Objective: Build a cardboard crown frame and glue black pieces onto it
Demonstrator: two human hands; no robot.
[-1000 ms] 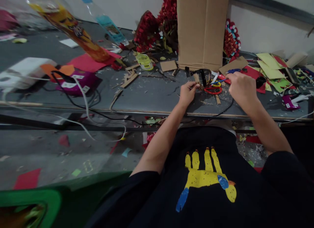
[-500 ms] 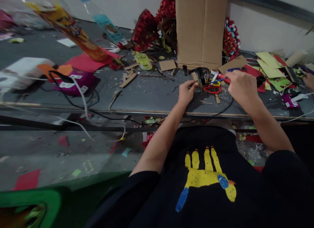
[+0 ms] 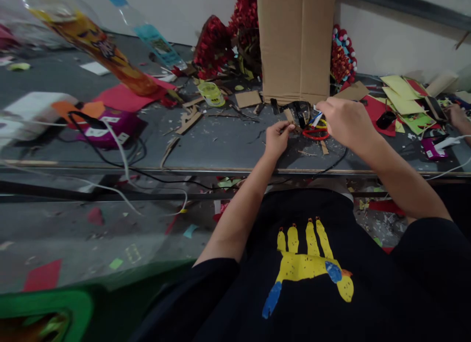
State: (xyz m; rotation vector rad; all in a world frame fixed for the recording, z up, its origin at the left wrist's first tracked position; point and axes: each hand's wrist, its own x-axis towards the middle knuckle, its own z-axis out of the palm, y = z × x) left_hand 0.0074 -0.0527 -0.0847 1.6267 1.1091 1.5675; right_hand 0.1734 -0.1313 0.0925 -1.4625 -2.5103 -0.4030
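My left hand point(image 3: 276, 138) is closed in a pinch at the edge of a small brown cardboard strip point(image 3: 290, 117) over the table. Just to the right, my right hand point(image 3: 346, 118) is closed around a slim blue stick-like tool point(image 3: 315, 119), whose tip points down and left toward the strip. Most of that tool is hidden by the fingers. Below it lie red-and-yellow-handled scissors point(image 3: 315, 135). Black shiny pieces point(image 3: 299, 109) lie behind the strip, close to the left fingertips.
A tall cardboard panel point(image 3: 296, 47) stands at the back. To the left are a yellow-lidless tub point(image 3: 211, 94), a tilted orange drink bottle point(image 3: 106, 52) and a purple box point(image 3: 110, 128) with cables. Coloured paper point(image 3: 401, 94) and another person's hand point(image 3: 459, 117) are at right.
My right hand has moved left, nearer to my left hand, and the blue tool now points more steeply down. My left hand keeps its pinch. The view has shifted slightly.
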